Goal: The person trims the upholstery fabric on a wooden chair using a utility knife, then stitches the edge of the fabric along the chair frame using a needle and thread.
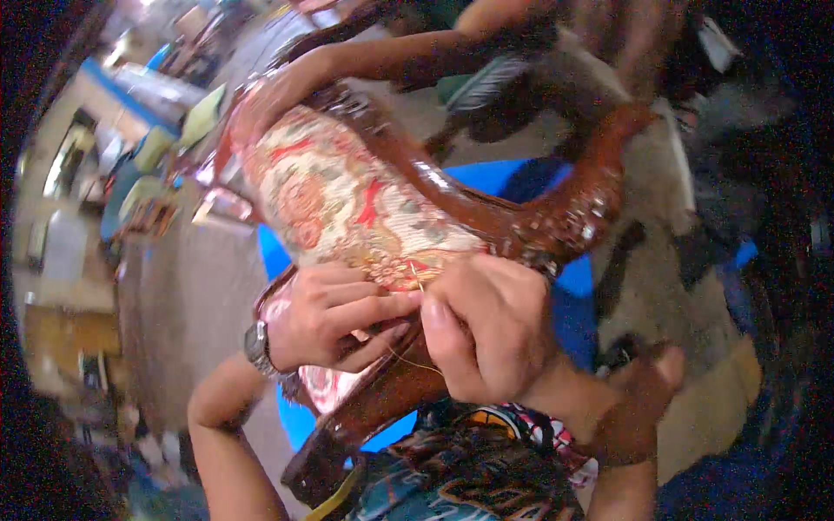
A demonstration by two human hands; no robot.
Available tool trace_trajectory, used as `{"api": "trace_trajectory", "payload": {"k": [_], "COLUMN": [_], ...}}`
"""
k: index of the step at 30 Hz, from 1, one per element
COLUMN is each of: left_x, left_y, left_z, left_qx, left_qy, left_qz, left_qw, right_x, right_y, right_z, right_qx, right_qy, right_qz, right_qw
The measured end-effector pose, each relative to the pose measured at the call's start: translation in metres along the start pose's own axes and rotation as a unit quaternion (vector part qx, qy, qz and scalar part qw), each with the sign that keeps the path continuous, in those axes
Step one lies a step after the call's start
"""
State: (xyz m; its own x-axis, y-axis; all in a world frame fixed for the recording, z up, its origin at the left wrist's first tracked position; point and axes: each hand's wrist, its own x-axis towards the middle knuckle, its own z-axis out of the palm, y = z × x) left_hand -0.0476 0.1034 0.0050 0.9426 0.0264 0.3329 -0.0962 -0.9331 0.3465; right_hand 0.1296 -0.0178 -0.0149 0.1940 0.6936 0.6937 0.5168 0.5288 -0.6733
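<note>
Carved, glossy brown wooden furniture (pixel 573 208) carries cream, red and floral upholstery fabric (pixel 317 195). My left hand (pixel 330 317), a watch on its wrist, has fingers curled on the fabric's near edge, gripping it. Just right of it, my right hand (pixel 486 326) is closed, thumb and finger pinching what looks like a thin needle (pixel 417 280) with yellowish thread (pixel 408 363) looping below. The pinched point is partly hidden by the fingers. A pale pink padded section (pixel 321 389) shows below my left hand.
Another person's arm (pixel 391 61) reaches across the top, hand (pixel 248 130) at the fabric's far end. A bright blue surface (pixel 569 308) lies beneath the furniture. Cluttered items (pixel 148 152) stand at left; grey floor (pixel 191 304) surrounds the work.
</note>
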Motion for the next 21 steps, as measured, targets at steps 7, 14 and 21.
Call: {"api": "trace_trajectory", "payload": {"k": [7,14,21], "left_x": [0.005,0.024,0.011], "left_y": [0.007,0.043,0.08], "left_z": [-0.013,-0.026,0.012], "left_qx": [-0.022,-0.168,-0.241], "left_qy": [-0.04,-0.065,0.064], "left_qz": [-0.15,-0.397,-0.473], "left_qw": [0.988,0.9,0.845], "right_x": [0.021,0.029,0.018], "right_y": [0.009,0.007,0.009], "right_z": [-0.006,-0.001,0.011], "right_qx": [0.014,-0.02,-0.17], "right_qy": [-0.093,-0.126,-0.162], "right_qz": [0.049,0.128,0.082], "right_qw": [0.994,0.983,0.969]}}
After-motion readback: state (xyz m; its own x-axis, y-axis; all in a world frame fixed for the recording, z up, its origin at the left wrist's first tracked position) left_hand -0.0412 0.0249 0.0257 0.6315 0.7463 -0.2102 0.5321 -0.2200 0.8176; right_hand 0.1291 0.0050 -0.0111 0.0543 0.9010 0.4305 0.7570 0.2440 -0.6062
